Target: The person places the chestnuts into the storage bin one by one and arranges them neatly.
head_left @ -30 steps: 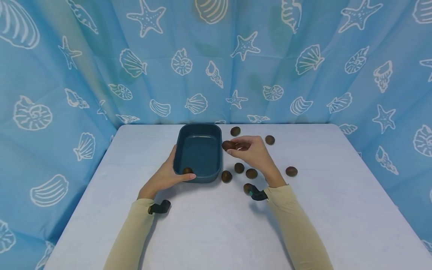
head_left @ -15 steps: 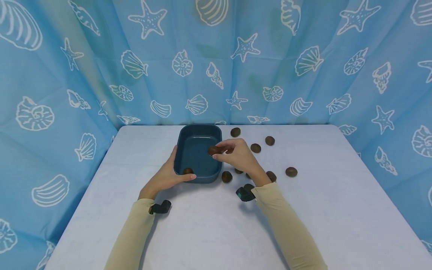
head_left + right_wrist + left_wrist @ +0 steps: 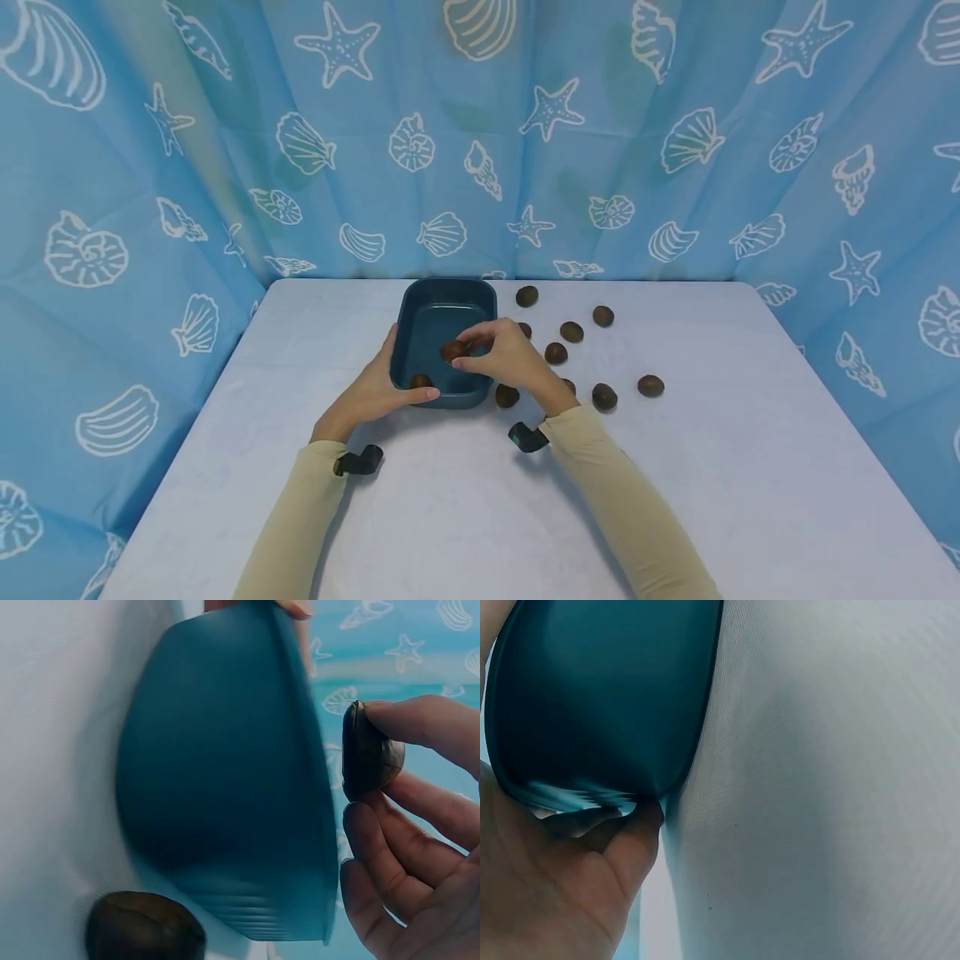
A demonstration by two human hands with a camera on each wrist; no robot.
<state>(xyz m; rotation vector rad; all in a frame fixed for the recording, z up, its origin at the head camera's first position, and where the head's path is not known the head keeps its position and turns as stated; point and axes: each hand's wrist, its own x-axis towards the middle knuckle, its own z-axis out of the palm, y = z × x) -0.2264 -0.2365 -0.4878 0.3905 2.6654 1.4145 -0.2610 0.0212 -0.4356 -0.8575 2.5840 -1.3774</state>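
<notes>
My left hand (image 3: 371,396) grips the near-left corner of a dark blue-green rectangular dish (image 3: 438,321), thumb along its front rim and fingers against its left side. The left wrist view shows that hand's fingers at the dish wall (image 3: 607,690). Over the dish's right half, my right hand (image 3: 506,358) pinches a brown chestnut-like piece (image 3: 453,351) between thumb and fingers. In the right wrist view this piece (image 3: 367,750) looks dark, glossy, flat on one face and domed on the other. Another such piece (image 3: 420,381) lies inside the dish beside my left thumb.
Several more brown pieces lie scattered on the white tabletop right of the dish, among them a near one (image 3: 507,396) and a far-right one (image 3: 651,386). Some are partly hidden by my right arm. A blue shell-patterned curtain (image 3: 480,150) hangs behind the table.
My right hand has carried the pinched piece leftward and nearer, from beside the dish's right rim to over its inside. My left hand has kept its grip on the dish.
</notes>
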